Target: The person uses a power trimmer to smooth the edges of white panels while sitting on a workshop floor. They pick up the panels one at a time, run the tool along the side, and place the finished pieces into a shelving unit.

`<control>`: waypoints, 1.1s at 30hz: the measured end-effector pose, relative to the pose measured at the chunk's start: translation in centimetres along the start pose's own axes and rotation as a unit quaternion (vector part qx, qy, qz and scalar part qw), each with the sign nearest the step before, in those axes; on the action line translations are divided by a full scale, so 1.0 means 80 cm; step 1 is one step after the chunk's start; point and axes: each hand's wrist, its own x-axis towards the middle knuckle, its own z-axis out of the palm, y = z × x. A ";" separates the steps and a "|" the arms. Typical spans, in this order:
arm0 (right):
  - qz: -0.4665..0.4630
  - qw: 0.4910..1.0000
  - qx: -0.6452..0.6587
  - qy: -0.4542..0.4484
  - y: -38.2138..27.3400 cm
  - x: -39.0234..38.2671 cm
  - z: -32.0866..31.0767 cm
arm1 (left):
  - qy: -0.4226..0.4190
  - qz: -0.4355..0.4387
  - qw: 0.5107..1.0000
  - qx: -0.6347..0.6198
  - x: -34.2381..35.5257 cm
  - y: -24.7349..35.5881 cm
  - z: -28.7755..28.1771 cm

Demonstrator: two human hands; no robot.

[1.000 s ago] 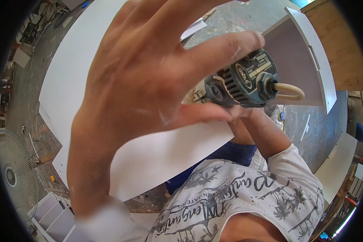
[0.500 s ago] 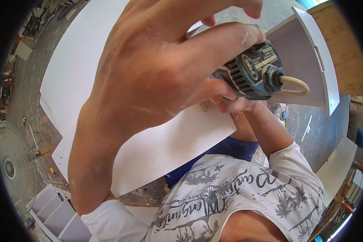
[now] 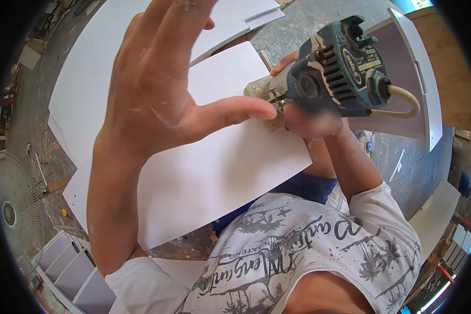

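Note:
A dark teal and silver trim router (image 3: pixel 324 68) with a clear base plate (image 3: pixel 256 91) and a looped cord (image 3: pixel 411 102) rests at the far right part of a white board (image 3: pixel 220 167) lying over my legs. My right hand (image 3: pixel 311 119), partly blurred and hidden, grips the router low down, with fingertips showing behind its body. My left hand (image 3: pixel 157 89) is raised over the board, fingers and thumb spread and holding nothing, its thumb close to the router's base.
More white panels (image 3: pixel 78 78) lie behind at the left. An open cabinet box (image 3: pixel 432 104) and a plywood sheet (image 3: pixel 445 63) stand at the right. A fan (image 3: pixel 13 214) is at the left edge, with shelved units (image 3: pixel 78 272) below. A loose board (image 3: pixel 432 214) lies at the lower right.
My left hand has come away from the router's top and shifted left, its fingers apart. The router's body has swung up, now showing its base and more of the board.

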 end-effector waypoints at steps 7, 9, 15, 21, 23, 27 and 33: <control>0.012 1.000 -0.005 0.016 0.004 -0.007 -0.006 | -0.057 -0.049 0.997 0.037 -0.008 0.012 -0.020; 0.011 1.000 0.007 0.019 0.006 -0.008 -0.007 | -0.087 -0.081 0.991 0.060 -0.008 0.014 -0.025; -0.027 0.998 0.030 0.043 0.004 -0.005 -0.013 | 0.015 -0.103 0.994 -0.022 -0.005 0.033 -0.002; -0.060 0.997 0.023 0.037 0.006 -0.011 -0.029 | -0.148 -0.255 0.953 0.065 -0.033 0.075 0.001; -0.059 0.997 0.027 0.049 0.006 -0.015 -0.034 | -0.198 -0.302 0.929 0.077 -0.054 0.083 0.021; -0.123 0.986 0.025 0.114 0.000 -0.002 -0.058 | -0.224 -0.334 0.911 0.085 -0.064 0.094 0.026; -0.098 0.961 0.002 0.260 0.026 0.009 -0.109 | -0.252 -0.307 0.911 0.107 -0.051 0.123 0.040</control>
